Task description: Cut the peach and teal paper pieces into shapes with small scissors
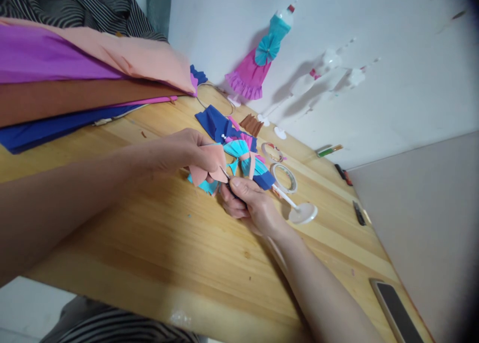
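Mid-frame, the left hand (187, 151) pinches a peach paper (209, 169) to keep it steady above the table (179, 268). The right hand (249, 203) squeezes its fingers on a thin tool (225, 173) at the paper's edge.

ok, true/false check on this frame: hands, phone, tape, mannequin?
1. The left hand grips a peach paper piece. True.
2. The phone lies between the two hands. False: it sits at the near right edge of the table, well away from them.
3. The dressed mannequin by the wall wears a pink skirt and a teal top. True.
4. The tape rolls are stacked on the paper sheets. False: they lie flat on the table, just beyond the right hand.
5. The right hand rests open and flat. False: its fingers are pinched together at the edge of the peach paper piece.
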`<state>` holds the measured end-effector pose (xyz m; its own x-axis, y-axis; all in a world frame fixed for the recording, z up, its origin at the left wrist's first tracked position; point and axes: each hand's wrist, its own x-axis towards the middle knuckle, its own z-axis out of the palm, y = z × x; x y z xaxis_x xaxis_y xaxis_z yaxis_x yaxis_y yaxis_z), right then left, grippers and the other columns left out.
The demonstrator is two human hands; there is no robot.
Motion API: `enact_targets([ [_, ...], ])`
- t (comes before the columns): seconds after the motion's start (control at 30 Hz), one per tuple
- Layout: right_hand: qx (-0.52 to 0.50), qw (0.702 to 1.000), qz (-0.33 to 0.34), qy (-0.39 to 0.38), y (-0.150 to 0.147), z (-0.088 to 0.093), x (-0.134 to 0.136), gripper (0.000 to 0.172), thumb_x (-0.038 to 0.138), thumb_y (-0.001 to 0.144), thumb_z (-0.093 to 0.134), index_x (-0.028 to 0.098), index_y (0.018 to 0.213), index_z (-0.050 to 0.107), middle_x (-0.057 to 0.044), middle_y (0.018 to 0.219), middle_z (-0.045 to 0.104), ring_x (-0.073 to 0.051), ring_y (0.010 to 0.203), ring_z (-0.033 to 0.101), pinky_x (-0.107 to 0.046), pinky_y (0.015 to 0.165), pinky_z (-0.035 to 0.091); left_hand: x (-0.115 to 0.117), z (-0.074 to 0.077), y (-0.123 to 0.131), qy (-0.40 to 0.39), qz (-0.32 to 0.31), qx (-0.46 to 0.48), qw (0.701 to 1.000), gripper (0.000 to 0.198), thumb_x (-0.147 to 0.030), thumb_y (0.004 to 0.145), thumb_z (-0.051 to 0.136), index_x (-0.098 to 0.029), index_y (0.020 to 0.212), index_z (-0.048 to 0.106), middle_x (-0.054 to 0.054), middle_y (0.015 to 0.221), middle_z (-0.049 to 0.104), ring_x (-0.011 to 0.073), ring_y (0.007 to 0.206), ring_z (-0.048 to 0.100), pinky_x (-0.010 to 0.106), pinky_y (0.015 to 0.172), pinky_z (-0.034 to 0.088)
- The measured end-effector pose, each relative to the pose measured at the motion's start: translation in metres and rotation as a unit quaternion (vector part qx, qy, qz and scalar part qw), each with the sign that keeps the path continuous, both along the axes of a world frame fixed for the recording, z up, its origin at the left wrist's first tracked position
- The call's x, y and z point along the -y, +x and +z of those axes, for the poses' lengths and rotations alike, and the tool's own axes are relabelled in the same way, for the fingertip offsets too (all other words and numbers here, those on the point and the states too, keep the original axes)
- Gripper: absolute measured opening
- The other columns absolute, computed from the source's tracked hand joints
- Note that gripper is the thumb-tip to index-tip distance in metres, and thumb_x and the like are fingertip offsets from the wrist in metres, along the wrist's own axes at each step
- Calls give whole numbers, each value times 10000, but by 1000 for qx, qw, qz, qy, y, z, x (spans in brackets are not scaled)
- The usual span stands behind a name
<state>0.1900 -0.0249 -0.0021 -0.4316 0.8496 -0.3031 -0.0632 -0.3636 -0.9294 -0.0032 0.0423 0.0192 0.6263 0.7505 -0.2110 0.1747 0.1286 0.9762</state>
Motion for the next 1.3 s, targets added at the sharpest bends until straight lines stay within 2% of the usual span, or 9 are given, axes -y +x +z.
enact_targets([
  [0.5,23,1000,17,8,0,2,0,426,540,814,624,178,635,486,99,473,239,-53,417,132,-235,408,55,-3,0,-3,-15,-25,28,999,76,-209,608,665,-148,628,705,28,534,616,126,518,523,217,468,320],
  [1.03,42,999,24,24,1,4,1,428,548,809,627,165,649,521,90,482,278,-55,421,145,-238,403,57,-3,3,-5,-30,-40,0,999,87,-247,586,692,-162,580,674,28,506,581,125,476,477,238,436,279],
  [1.3,42,998,32,22,2,3,1,420,542,823,620,173,655,511,99,482,238,-58,421,141,-225,396,60,-2,3,-6,-39,-41,1,998,76,-232,608,691,-160,587,675,32,535,610,128,504,493,235,461,295],
])
